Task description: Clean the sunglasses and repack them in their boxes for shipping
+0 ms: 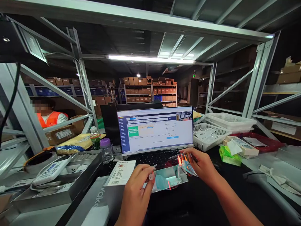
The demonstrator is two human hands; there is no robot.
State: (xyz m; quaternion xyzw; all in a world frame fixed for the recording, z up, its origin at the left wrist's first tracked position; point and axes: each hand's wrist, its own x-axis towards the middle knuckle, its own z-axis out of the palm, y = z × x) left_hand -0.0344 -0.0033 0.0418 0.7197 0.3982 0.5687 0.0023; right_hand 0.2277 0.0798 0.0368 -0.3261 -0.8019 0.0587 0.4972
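My left hand [137, 186] is closed in a pinch, with a small clear piece [151, 176] at the fingertips; its exact kind is unclear. Closed on a shiny, iridescent packet [187, 164] is my right hand [199, 163], tilted over the far right side of an open box. That shallow box [156, 188], pale blue inside, sits between my hands and holds something partly hidden. Left of it stands a white carton [122, 172] with printed text, partly behind my left hand. A black keyboard [152, 156] lies just beyond.
A monitor [156, 131] stands ahead. At left are a grey tray [54, 194] of packets, a purple-capped bottle [107, 150] and a tape roll [39, 160]. White baskets [211, 138], a green packet [229, 156] and a handheld scanner [261, 182] lie right. A person in an orange vest [53, 119] is far left.
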